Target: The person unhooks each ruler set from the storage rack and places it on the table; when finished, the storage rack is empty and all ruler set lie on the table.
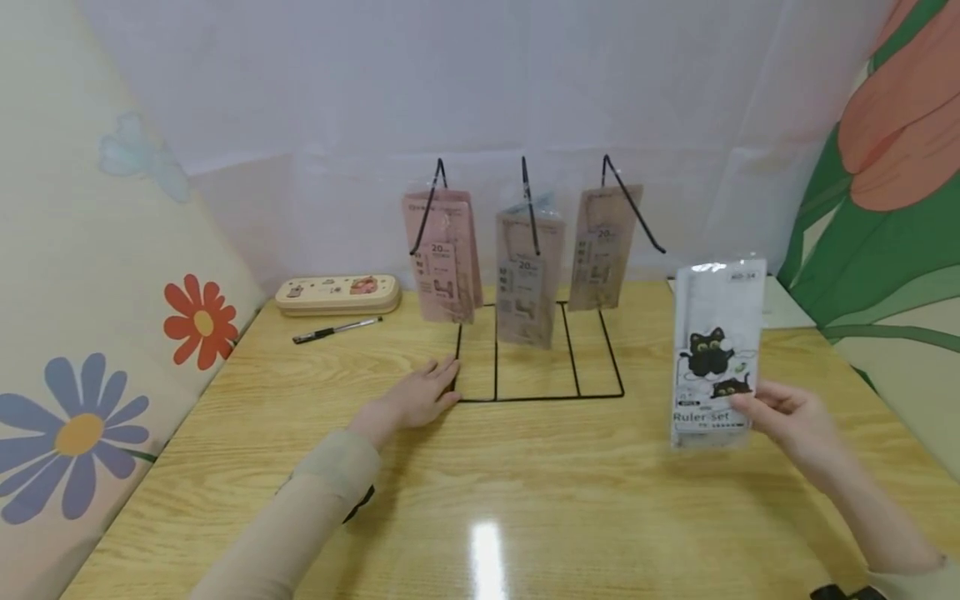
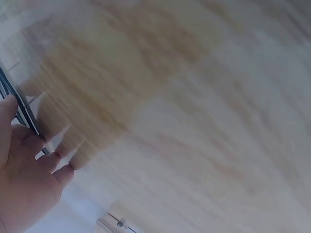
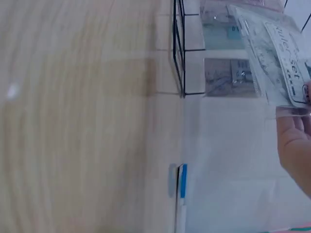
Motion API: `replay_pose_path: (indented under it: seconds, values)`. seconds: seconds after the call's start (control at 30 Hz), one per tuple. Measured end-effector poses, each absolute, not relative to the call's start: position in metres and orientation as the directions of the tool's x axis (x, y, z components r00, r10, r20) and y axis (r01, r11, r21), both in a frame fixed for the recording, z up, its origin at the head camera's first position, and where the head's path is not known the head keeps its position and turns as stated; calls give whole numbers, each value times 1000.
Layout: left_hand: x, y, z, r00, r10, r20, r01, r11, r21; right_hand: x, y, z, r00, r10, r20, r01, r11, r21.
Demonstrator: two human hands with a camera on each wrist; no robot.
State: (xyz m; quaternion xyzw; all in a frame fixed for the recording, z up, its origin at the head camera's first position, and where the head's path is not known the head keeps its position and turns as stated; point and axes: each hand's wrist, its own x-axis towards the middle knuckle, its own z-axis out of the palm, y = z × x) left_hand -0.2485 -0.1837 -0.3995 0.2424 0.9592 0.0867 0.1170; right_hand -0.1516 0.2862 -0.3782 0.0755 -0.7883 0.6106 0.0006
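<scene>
My right hand (image 1: 798,429) pinches a clear packet printed "Ruler set" (image 1: 708,362) near its lower right edge. The packet is upright, with black cartoon cats on its front; in the right wrist view the same ruler set packet (image 3: 269,58) overlaps the rack's hanging packs. My left hand (image 1: 416,396) rests at the left front corner of the black wire rack (image 1: 540,398), fingers against its base wire. From the rack's hooks hang a pink pack (image 1: 438,292), a greyish-pink pack (image 1: 525,321) in the middle and a brownish-pink pack (image 1: 596,287) on the right.
A cream pencil case (image 1: 337,296) lies at the back left of the wooden table (image 1: 420,517), with a black-and-clear pen (image 1: 337,330) in front of it. A flat white item (image 1: 787,310) lies at the back right, partly behind the held packet.
</scene>
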Motion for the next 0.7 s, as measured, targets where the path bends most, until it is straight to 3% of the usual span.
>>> replay_pose_path:
  seconds: [0.13,0.33,0.57,0.7]
  values:
    - [-250,-184,-400,-860,477,-182,440,873,210,-158,298,-381,-996,-50,-77,56,332,-942]
    - [-250,-184,-399,-856,487,-170,453,867,207,-181,296,-387,-954,21,-299,244,637,-731]
    - [-247,-183,-398,-854,491,-170,455,865,212,-208,280,-395,-942,-6,-336,238,696,-678]
    - [-249,-183,-399,-855,488,-177,450,867,215,-211,275,-395,-977,6,-215,150,738,-658]
